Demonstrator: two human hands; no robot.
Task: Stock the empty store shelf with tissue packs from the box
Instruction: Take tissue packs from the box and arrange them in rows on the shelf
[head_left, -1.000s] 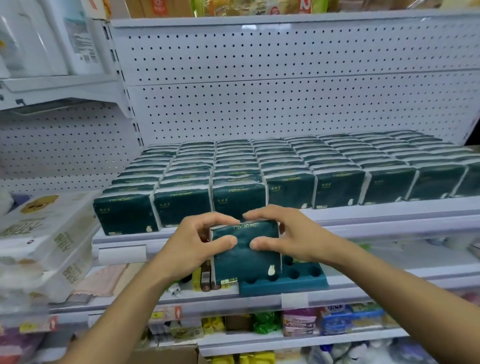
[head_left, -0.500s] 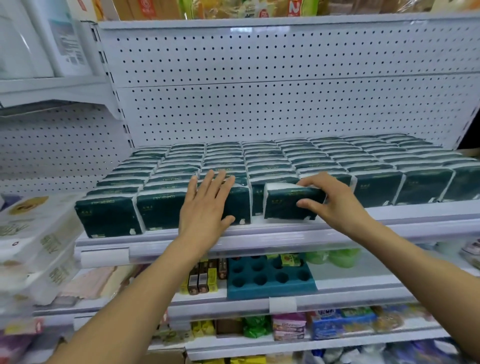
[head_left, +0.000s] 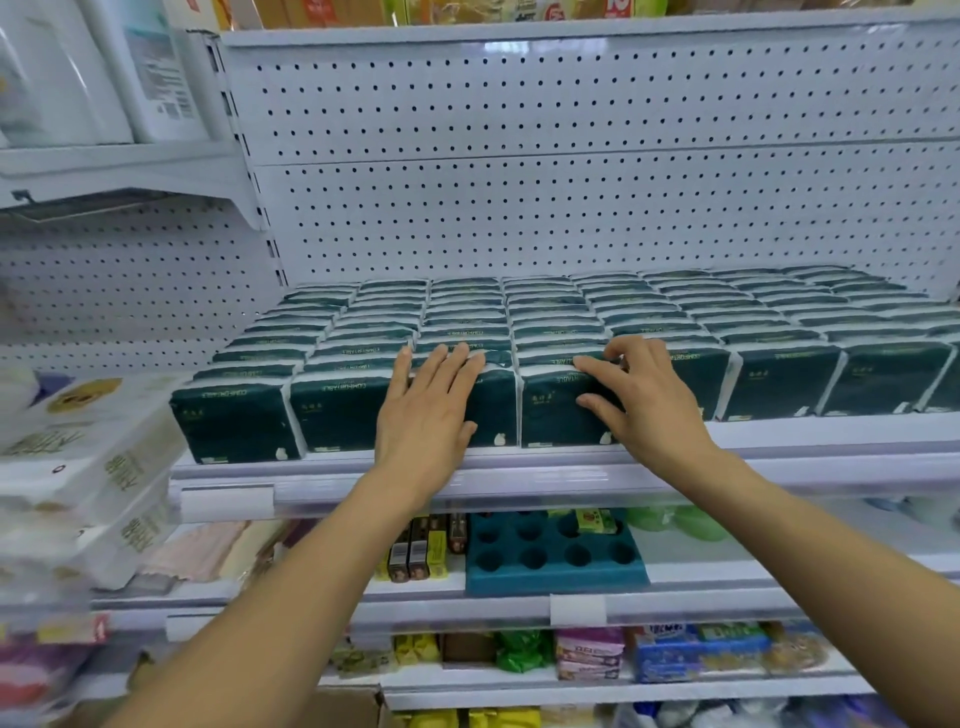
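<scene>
Dark green tissue packs (head_left: 675, 312) stand in several tight rows across the white shelf (head_left: 779, 467). At the front of the fourth row, my right hand (head_left: 644, 405) grips one tissue pack (head_left: 550, 415), fingers curled over its top edge and thumb on its front face. The pack stands upright at the shelf's front edge, in line with its neighbours. My left hand (head_left: 426, 415) lies flat, fingers straight, against the front of the neighbouring pack (head_left: 493, 410) on the left.
A white pegboard wall (head_left: 571, 182) backs the shelf. White paper bundles (head_left: 78, 467) are stacked at the left. One shelf below sit a teal holed tray (head_left: 556, 566) and small packets. A cardboard box edge (head_left: 343, 706) shows at the bottom.
Both hands held the pack below the shelf a second ago. My right hand has carried it up and stood it in the front row; my left hand let go and now presses the neighbouring pack.
</scene>
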